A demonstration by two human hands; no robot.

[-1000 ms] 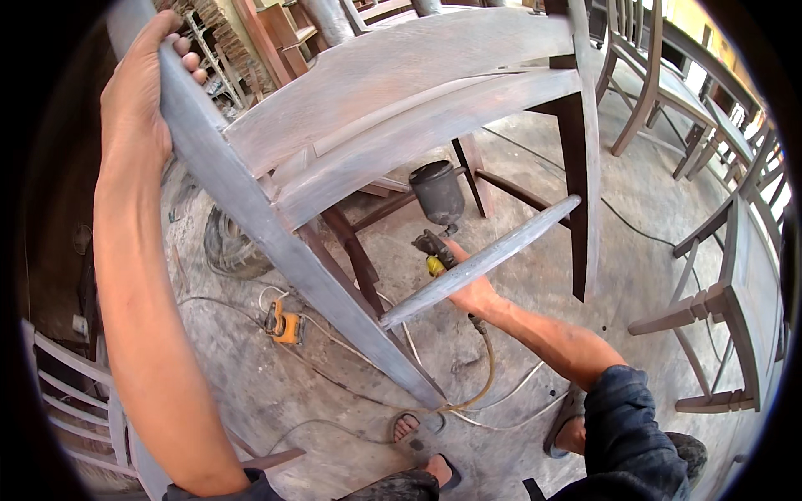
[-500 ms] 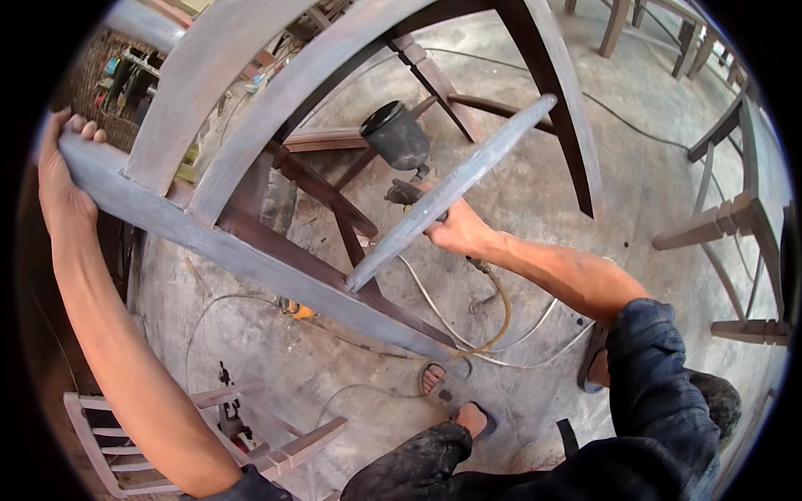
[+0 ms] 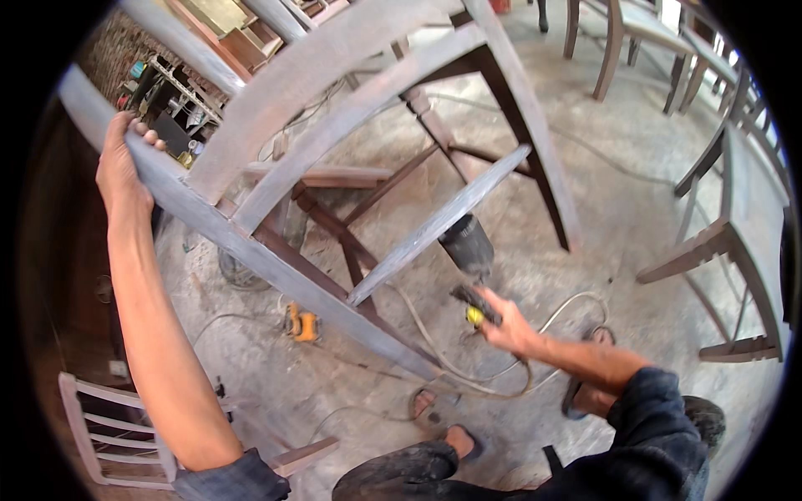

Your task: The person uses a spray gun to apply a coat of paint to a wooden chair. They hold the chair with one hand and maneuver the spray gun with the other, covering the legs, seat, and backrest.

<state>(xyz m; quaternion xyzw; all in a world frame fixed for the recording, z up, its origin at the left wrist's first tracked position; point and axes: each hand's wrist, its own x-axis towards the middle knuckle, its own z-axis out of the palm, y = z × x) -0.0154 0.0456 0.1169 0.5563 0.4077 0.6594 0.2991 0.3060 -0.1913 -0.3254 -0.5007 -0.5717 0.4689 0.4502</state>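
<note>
A greyish wooden chair [image 3: 288, 280] is tilted in front of me, its long legs and curved back slats facing up. My left hand [image 3: 125, 171] grips its long side post near the upper left. A spray gun [image 3: 478, 302] with a dark cup [image 3: 468, 246] is in my right hand [image 3: 510, 324], fingers wrapped round its handle. The gun is slightly blurred. It sits just below and right of the chair's slanting crossbar [image 3: 447, 217], apart from the wood. Part of the cup is hidden behind that bar.
A pale hose [image 3: 468, 377] loops over the concrete floor. Beyond the post lies an orange power tool [image 3: 302, 324]. A slatted chair [image 3: 117, 438] stands at lower left, another chair [image 3: 735, 192] at right, and several more at the far right. Sandalled feet [image 3: 459, 441] are below.
My right hand has drawn the spray gun from behind the crossbar toward me and to the right. My left hand still holds the post, and the view has shifted a little.
</note>
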